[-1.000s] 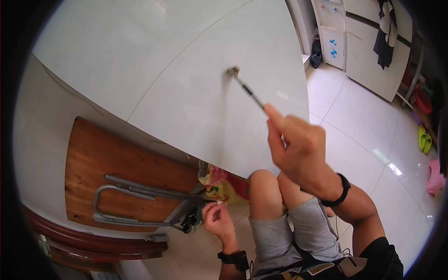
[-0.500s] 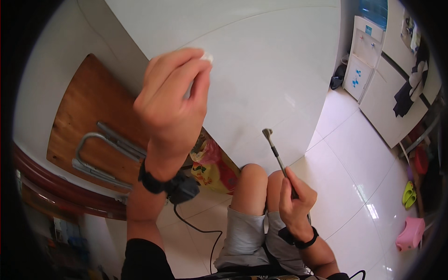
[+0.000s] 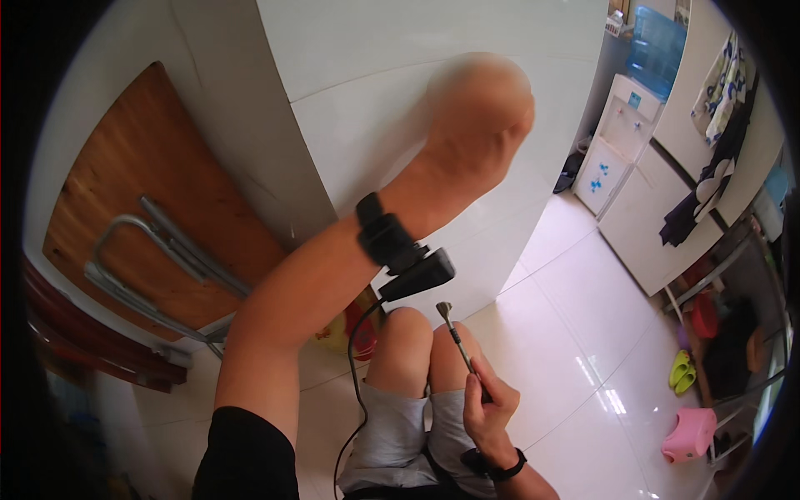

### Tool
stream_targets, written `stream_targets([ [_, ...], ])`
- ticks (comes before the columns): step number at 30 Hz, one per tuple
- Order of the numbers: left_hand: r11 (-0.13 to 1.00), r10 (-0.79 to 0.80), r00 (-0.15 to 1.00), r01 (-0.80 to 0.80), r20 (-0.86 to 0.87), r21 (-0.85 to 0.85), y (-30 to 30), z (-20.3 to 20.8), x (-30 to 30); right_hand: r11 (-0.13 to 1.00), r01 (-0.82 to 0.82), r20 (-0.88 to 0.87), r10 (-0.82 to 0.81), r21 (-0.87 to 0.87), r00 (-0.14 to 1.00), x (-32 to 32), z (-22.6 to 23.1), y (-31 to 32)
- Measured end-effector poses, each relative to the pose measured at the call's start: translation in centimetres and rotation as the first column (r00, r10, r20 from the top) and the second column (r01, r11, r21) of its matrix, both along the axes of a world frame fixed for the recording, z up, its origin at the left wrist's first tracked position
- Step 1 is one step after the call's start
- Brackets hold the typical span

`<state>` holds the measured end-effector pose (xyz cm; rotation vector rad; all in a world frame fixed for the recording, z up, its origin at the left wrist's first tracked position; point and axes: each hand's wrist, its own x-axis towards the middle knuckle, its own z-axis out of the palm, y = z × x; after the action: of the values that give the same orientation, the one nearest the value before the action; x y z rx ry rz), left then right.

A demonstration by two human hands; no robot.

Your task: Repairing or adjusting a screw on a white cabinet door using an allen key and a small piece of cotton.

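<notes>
My left hand (image 3: pixel 479 108) is raised against the white tiled wall (image 3: pixel 358 50). It is blurred, with its fingers curled away from me, so what they hold is hidden. A black band (image 3: pixel 382 236) sits on that wrist, and a black device (image 3: pixel 418 275) with a cable hangs below it. My right hand (image 3: pixel 492 412) rests low over my knees (image 3: pixel 417 333), shut on a thin metal tool (image 3: pixel 454 333). The tool's small head points up toward the wall.
A folded wooden table (image 3: pixel 158 192) with grey metal legs (image 3: pixel 158 258) leans at the left. A white water dispenser (image 3: pixel 621 142), hanging clothes (image 3: pixel 717 125), green slippers (image 3: pixel 683 371) and a pink stool (image 3: pixel 687 433) stand on the glossy tile floor (image 3: pixel 575 350) at the right.
My left arm has risen from near the floor up to the wall. My right hand has lowered the tool from the wall down to my knees.
</notes>
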<state>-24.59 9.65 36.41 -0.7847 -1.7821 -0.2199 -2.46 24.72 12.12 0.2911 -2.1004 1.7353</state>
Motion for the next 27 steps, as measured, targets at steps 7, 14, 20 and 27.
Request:
stream_targets([
  [7,0.995,0.091,0.995,-0.09,0.033,-0.035,-1.6,-1.1,2.4,0.997,0.074,0.077,-0.073,-0.002,0.994,1.1,-1.9,1.3],
  [14,0.968,0.222,0.955,-0.192,-0.196,0.162,-8.4,0.7,9.9,0.998,0.047,0.205,-0.056,0.049,0.977,0.8,-1.3,2.3],
  [20,0.976,0.165,0.972,-0.185,0.168,0.112,-8.4,-5.8,12.8,0.998,0.059,0.019,-0.059,0.016,0.998,-1.6,-0.8,0.9],
  [27,0.922,0.089,0.926,-0.216,0.366,0.321,-8.4,-15.0,18.3,0.999,-0.041,-0.211,0.043,0.01,0.976,-6.2,7.4,-3.2],
])
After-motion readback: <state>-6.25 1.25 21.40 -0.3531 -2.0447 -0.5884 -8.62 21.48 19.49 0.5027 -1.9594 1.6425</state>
